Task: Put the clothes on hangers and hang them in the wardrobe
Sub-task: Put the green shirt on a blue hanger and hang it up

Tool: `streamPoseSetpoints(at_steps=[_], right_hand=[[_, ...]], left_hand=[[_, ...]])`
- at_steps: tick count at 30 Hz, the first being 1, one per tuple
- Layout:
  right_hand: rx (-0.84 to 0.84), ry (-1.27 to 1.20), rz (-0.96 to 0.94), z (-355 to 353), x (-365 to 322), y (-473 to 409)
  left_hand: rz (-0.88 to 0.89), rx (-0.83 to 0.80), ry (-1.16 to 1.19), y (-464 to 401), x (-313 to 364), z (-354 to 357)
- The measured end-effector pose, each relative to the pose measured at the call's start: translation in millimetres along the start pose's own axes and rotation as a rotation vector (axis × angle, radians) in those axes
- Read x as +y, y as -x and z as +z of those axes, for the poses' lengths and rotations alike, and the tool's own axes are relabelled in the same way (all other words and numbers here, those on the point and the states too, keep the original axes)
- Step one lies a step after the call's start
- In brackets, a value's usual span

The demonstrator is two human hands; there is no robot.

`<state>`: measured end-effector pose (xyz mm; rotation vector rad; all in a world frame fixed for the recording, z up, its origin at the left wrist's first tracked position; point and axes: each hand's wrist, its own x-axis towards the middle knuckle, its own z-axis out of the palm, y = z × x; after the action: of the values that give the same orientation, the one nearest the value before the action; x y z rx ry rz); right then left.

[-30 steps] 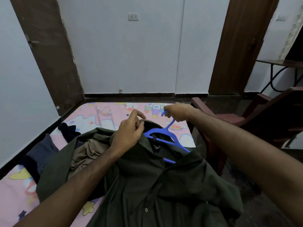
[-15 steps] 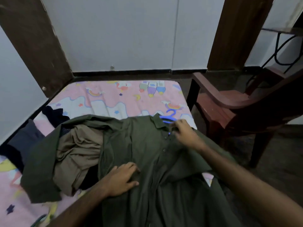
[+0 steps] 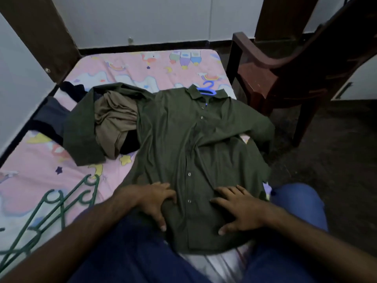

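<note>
A dark green shirt (image 3: 183, 144) lies spread front-up on the bed (image 3: 142, 64), which has a pink sheet printed with cartoon shapes. The shirt's collar points toward the far end of the bed, and a blue hanger (image 3: 207, 89) sits inside the neck, with its hook sticking out past the collar onto the sheet. Both hands rest flat on the lower part of the shirt, near its hem. The left hand (image 3: 153, 199) lies to the left of the button line with its fingers spread and straight, gripping nothing. The right hand (image 3: 238, 209) lies to the right of the button line, also with fingers spread and pressed to the cloth, holding nothing. One sleeve of the shirt is flung out to the left, over a crumpled tan garment (image 3: 114, 121). Further left, dark blue clothes (image 3: 51, 117) lie against the edge of the bed by the wall. Several green hangers (image 3: 51, 209) lie in a loose bunch on the sheet at the near left. A dark red chair (image 3: 285, 68) stands just beside the bed on the right.
</note>
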<state>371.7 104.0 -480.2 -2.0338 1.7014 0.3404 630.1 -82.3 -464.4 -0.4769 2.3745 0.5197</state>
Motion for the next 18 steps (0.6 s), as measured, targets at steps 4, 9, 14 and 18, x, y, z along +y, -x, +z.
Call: streamPoseSetpoints(at_steps=[4,9,14,18], right_hand=[[-0.181,0.138,0.045,12,-44,31],[-0.024,0.367,0.106,39,-71,28],[0.176,0.26,0.12,4,-58,19],[0.427,-0.145,0.241,-55,-21,18]], left_hand=[[-0.104,-0.049,-0.121,6,29,22],[-0.234,-0.01,-0.262,9,61,44],[-0.345,0.097,-0.394,2,81,63],[-0.332,0.359,-0.525,1,73,61]])
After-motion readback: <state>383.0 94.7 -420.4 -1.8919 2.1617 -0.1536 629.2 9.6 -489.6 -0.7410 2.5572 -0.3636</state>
